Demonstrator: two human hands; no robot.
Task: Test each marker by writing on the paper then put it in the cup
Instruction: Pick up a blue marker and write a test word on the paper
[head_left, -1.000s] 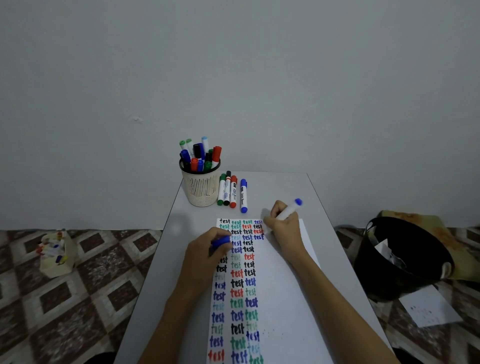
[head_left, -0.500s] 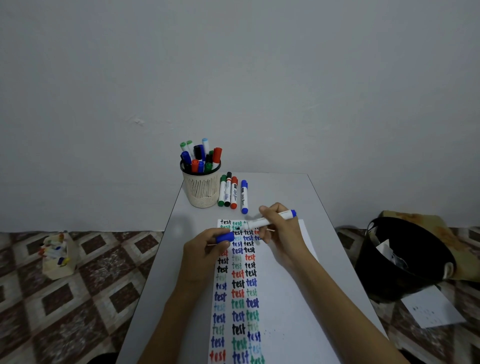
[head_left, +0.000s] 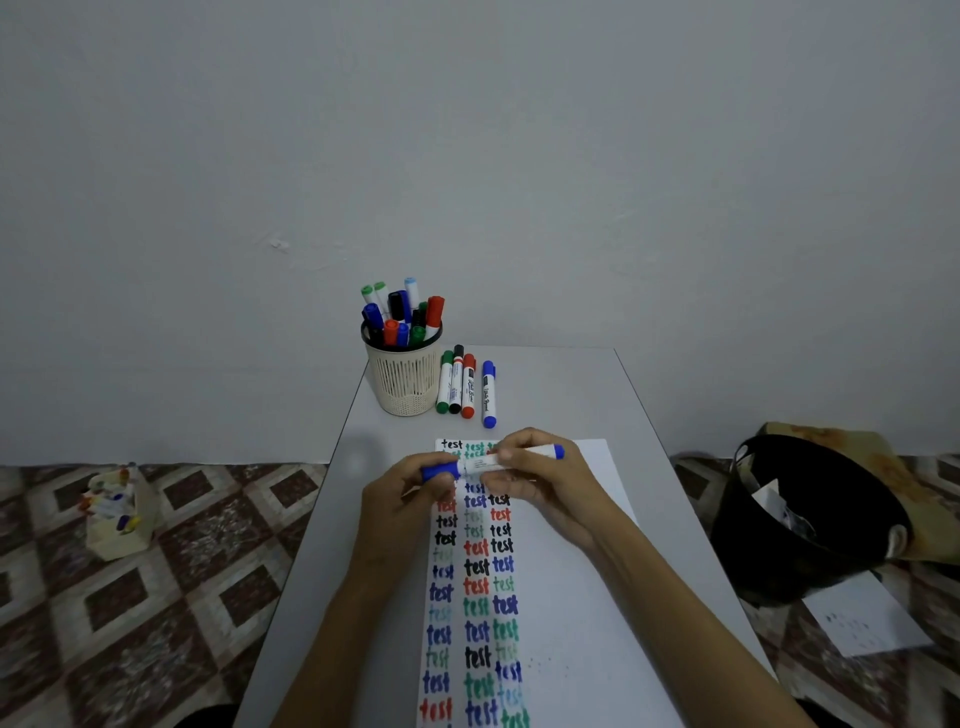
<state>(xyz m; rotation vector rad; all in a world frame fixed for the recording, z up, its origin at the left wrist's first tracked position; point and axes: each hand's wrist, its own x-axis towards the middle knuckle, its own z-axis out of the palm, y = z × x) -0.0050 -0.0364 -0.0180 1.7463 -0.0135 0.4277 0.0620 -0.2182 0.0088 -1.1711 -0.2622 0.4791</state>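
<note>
A blue marker (head_left: 480, 464) lies level above the top of the paper (head_left: 571, 597), held between both hands. My right hand (head_left: 540, 480) grips its white barrel. My left hand (head_left: 405, 499) pinches the blue cap (head_left: 440, 472), which sits on the marker's left end. The paper carries columns of the word "test" in black, red, green and blue. A cream mesh cup (head_left: 404, 379) stands at the table's far left, filled with several markers. Beside it lie green (head_left: 444, 382), black (head_left: 456, 379), red (head_left: 468, 385) and blue (head_left: 488, 394) markers.
The grey table (head_left: 322, 545) is narrow and ends at a plain wall. On the tiled floor a small box of markers (head_left: 117, 512) sits to the left. A black bin (head_left: 810, 519) and a loose sheet (head_left: 867, 616) are at the right.
My right hand lifted the marker off the paper and turned it level. My left hand brought the blue cap over to its tip, and the two hands have come together.
</note>
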